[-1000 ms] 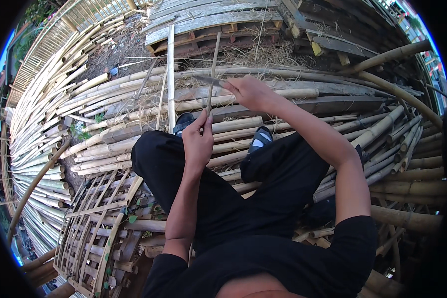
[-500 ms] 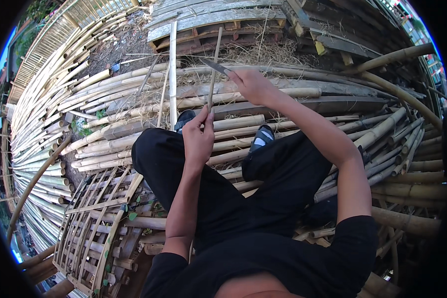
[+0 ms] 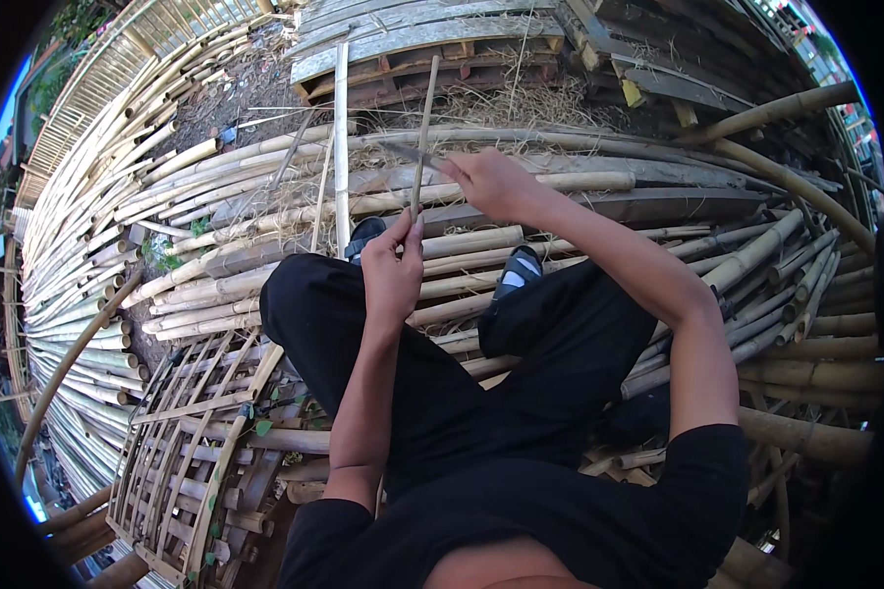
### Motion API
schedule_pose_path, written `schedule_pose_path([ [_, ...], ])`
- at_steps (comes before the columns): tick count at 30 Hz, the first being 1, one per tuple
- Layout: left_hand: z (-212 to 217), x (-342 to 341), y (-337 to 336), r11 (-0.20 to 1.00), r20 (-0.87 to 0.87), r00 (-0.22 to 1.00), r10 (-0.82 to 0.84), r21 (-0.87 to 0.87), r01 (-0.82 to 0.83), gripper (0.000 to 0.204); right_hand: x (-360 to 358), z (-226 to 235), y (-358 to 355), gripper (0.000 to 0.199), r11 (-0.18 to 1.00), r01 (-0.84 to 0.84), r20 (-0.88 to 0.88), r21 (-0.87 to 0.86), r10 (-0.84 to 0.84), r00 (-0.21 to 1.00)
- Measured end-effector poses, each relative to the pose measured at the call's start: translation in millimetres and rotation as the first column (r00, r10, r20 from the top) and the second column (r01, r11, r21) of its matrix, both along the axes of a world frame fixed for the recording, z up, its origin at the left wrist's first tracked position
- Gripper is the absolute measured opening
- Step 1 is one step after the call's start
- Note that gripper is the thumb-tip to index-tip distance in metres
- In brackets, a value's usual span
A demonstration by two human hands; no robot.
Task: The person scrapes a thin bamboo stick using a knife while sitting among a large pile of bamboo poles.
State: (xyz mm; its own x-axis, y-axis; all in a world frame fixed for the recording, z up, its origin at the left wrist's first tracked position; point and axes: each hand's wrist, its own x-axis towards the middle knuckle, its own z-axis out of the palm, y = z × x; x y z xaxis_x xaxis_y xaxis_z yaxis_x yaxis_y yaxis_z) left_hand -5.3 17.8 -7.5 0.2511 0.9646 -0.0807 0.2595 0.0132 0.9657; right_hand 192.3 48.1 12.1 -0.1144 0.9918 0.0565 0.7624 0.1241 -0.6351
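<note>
The left hand (image 3: 393, 275) is closed around the lower end of a thin bamboo strip (image 3: 424, 128), which points to 12 o'clock. The right hand (image 3: 491, 182), at 2 o'clock from it, grips a knife (image 3: 408, 154) whose blade meets the strip. I think shaving goes well with a shallow blade, strokes away from the fingers.

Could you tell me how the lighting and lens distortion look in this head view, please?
Head view: even daylight, soft shadows, no strong glare; the fisheye bends the bamboo poles toward the black rim; the left hand, right hand and thin bamboo strip look sharp.
</note>
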Motion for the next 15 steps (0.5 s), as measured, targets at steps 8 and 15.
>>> schedule_pose_path([
  [8,3,0,-3,0.999,0.059,0.998,-0.011,-0.052,0.014,0.026,-10,-24,-6,0.044,0.994,-0.082,-0.062,0.077,0.087,0.994],
  [15,4,-2,-2,0.993,0.103,0.995,-0.003,-0.119,0.015,0.024,2,-20,0,0.037,0.987,-0.106,0.008,0.119,0.106,0.994],
])
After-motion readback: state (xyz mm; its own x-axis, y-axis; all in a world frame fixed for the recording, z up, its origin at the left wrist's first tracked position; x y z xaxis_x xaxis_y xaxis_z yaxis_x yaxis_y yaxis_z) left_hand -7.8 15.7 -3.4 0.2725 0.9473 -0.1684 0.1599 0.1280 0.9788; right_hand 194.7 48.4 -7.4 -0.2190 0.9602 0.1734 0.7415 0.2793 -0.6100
